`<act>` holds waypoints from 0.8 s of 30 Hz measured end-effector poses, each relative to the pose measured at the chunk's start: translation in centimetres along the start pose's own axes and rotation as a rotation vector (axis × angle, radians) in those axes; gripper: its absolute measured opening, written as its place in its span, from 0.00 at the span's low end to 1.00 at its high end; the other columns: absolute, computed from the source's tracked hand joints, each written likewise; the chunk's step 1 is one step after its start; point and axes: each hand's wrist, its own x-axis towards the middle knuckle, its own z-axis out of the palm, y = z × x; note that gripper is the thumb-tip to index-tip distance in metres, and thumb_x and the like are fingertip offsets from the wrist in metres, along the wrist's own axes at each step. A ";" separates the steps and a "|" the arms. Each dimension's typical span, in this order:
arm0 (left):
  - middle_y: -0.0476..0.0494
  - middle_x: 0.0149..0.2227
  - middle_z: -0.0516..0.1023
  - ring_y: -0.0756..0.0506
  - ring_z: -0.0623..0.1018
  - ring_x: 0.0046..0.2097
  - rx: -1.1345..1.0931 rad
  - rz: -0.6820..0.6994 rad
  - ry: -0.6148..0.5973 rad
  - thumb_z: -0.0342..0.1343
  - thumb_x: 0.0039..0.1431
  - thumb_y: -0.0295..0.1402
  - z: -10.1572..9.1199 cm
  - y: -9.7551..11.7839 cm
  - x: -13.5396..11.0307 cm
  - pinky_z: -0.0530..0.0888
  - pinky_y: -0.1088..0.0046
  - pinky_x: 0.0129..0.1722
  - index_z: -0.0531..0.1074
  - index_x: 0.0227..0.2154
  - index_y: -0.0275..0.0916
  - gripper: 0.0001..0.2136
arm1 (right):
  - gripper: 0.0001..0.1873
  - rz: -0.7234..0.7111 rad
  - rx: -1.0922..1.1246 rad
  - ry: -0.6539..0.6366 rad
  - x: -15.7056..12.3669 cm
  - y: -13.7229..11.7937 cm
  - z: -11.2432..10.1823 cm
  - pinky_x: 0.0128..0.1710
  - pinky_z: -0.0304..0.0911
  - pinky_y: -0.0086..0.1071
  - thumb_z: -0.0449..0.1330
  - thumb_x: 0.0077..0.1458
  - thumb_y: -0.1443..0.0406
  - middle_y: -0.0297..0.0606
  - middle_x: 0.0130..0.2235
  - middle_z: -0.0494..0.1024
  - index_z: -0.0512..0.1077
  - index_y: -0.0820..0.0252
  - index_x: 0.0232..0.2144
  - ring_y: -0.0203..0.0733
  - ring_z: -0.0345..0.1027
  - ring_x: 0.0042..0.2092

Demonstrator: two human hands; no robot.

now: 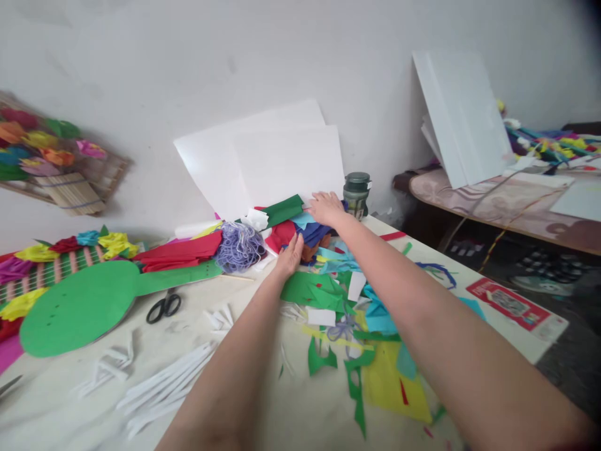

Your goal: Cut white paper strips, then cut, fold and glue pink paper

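Both my arms reach far across the table into a heap of coloured paper scraps (323, 250). My left hand (290, 255) lies flat, fingers together and stretched out, at the heap's near edge beside red paper (282, 237). My right hand (326, 208) rests palm down on top of the heap at the foot of the white boards (277, 160), over blue paper (312, 232) and next to a folded green piece (283, 210). Its fingers are spread and I see nothing gripped in them.
Purple yarn (238, 246), red sheets (181, 250), a green paddle-shaped cutout (84, 307) and black scissors (163, 307) lie to the left. A dark green jar (356, 193) stands beside my right hand. White paper strips (164, 388) lie near me. A second cluttered table (507, 200) is at right.
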 end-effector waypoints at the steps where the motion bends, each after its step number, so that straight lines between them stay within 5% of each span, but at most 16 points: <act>1: 0.45 0.61 0.55 0.44 0.51 0.63 0.132 0.035 0.000 0.47 0.58 0.40 0.0 0.0 -0.1 0.40 0.60 0.61 0.64 0.51 0.44 0.19 | 0.24 0.029 0.003 -0.069 0.1 0.3 1.0 0.58 0.37 0.47 0.47 0.57 0.58 0.44 0.61 0.56 0.62 0.60 0.54 0.51 0.45 0.61; 4: 0.40 0.60 0.57 0.41 0.56 0.62 0.325 0.161 -0.005 0.45 0.58 0.42 0.1 0.2 -0.3 0.41 0.60 0.61 0.62 0.54 0.40 0.22 | 0.32 0.097 0.033 -0.335 0.0 0.4 3.1 0.56 0.43 0.49 0.47 0.54 0.48 0.49 0.57 0.62 0.61 0.60 0.55 0.55 0.53 0.58; 7: 0.40 0.59 0.60 0.43 0.56 0.62 0.281 0.323 0.032 0.49 0.56 0.40 0.3 0.5 -0.3 0.45 0.65 0.61 0.65 0.51 0.40 0.20 | 0.29 0.083 -0.002 -0.423 -0.6 -0.3 3.5 0.54 0.46 0.47 0.47 0.54 0.48 0.48 0.53 0.68 0.69 0.59 0.49 0.54 0.58 0.55; 11: 0.45 0.58 0.62 0.46 0.50 0.63 0.196 0.368 0.018 0.53 0.53 0.37 0.7 0.6 0.4 0.37 0.66 0.61 0.70 0.44 0.45 0.15 | 0.21 0.032 -0.102 -0.430 -1.0 -1.2 2.9 0.54 0.49 0.45 0.48 0.55 0.55 0.47 0.48 0.73 0.74 0.60 0.41 0.51 0.63 0.51; 16: 0.50 0.59 0.61 0.45 0.44 0.65 0.256 0.222 -0.098 0.56 0.50 0.37 0.7 -0.8 1.7 0.29 0.57 0.58 0.72 0.39 0.50 0.12 | 0.16 -0.004 -0.068 -0.370 -0.6 -0.8 2.8 0.50 0.55 0.42 0.53 0.50 0.59 0.46 0.46 0.74 0.76 0.59 0.36 0.52 0.65 0.49; 24: 0.45 0.55 0.66 0.41 0.47 0.64 0.295 0.192 -0.105 0.58 0.47 0.36 1.0 -1.8 1.3 0.32 0.54 0.59 0.73 0.36 0.48 0.10 | 0.22 0.052 0.031 -0.189 0.7 0.8 4.4 0.55 0.49 0.45 0.53 0.50 0.63 0.44 0.56 0.65 0.68 0.58 0.49 0.52 0.56 0.57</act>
